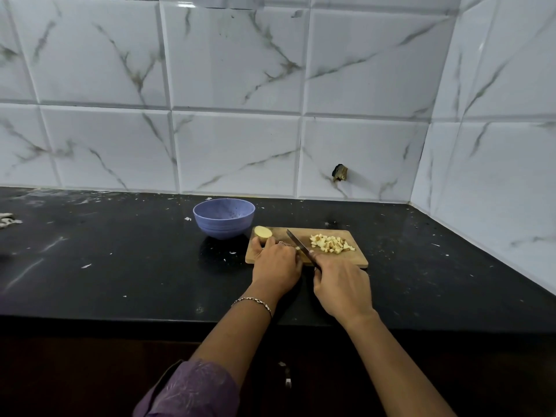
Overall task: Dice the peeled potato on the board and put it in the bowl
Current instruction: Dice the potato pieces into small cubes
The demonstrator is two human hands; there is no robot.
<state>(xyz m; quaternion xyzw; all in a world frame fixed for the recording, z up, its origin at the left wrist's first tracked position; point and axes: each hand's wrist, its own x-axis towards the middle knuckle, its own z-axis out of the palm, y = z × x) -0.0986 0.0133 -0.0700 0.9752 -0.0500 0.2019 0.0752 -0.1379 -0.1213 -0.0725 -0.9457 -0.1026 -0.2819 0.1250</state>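
A wooden cutting board (355, 260) lies on the black counter. A pile of diced potato (329, 243) sits on its right half. A larger potato piece (263, 232) with its cut face up rests at the board's far left corner. My left hand (276, 263) lies curled on the board's left part, over potato that it mostly hides. My right hand (340, 288) grips a knife (298, 244) whose blade slants up and left, right beside my left fingers. The purple bowl (224, 221) stands just left of the board and looks empty.
The black counter (120, 260) is speckled with small white scraps. Marble-patterned wall tiles (234, 152) close the back and the right side. A pale cloth-like object (7, 220) lies at the far left edge. The counter's front edge runs below my wrists.
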